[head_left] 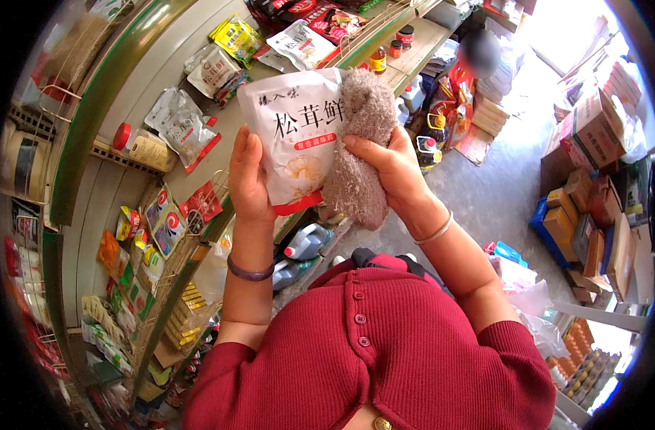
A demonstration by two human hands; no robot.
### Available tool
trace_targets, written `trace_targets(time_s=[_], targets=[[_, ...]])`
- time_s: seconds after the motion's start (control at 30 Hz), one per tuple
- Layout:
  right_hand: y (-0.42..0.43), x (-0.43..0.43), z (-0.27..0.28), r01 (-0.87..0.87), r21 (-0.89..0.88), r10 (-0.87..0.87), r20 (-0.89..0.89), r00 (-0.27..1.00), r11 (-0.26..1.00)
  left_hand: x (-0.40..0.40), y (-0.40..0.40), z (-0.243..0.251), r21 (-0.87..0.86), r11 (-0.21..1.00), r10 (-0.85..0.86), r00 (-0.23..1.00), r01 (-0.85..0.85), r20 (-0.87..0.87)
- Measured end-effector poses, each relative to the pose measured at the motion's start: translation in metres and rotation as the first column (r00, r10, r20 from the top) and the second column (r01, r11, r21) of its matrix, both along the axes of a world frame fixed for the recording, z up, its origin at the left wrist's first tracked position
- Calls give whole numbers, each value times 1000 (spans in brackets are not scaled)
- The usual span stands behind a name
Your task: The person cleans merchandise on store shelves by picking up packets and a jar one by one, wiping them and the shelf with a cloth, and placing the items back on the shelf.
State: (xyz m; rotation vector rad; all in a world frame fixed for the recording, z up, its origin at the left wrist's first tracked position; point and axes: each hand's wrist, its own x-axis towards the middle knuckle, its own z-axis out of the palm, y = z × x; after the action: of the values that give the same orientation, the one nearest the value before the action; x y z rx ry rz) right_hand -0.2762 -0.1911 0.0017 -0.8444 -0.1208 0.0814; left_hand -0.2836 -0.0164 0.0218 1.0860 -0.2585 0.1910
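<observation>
A white seasoning pouch [298,140] with a red bottom edge stands upright between my hands, its printed front towards me. My left hand [250,174] holds the pouch by its left edge. Bunched in my right hand [394,169] is a fluffy grey-brown cloth [364,107], pressed against the pouch's right side; the fingers behind the cloth are hidden. Similar white pouches [182,126] lie on the shelf beyond my left hand, near a jar with a red lid [145,146].
Metal shelves [145,48] with wire rails and packets curve along the left. Detergent jugs [308,240] sit low under the shelf. Oil bottles [432,134] stand by the shelf's end. Cardboard boxes [593,129] and egg trays [591,371] are at the right.
</observation>
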Motion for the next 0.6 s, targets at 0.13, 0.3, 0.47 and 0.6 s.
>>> trace_targets(time_s=[0.13,0.3,0.47,0.6], targets=[[1,10,-10,354,-262,-245,370,896,898,4,7,-19,98,984,159,981,-148,-110],[-28,10,0,232,-112,-217,130,967,966,3,23,-9,-116,966,220,972,-229,-84],[-36,0,1,-44,112,66,-199,978,993,3,32,-9,-162,963,210,977,-213,-37],[-19,-15,11,-148,-335,216,176,961,931,2,22,-6,-157,954,274,955,-255,113]])
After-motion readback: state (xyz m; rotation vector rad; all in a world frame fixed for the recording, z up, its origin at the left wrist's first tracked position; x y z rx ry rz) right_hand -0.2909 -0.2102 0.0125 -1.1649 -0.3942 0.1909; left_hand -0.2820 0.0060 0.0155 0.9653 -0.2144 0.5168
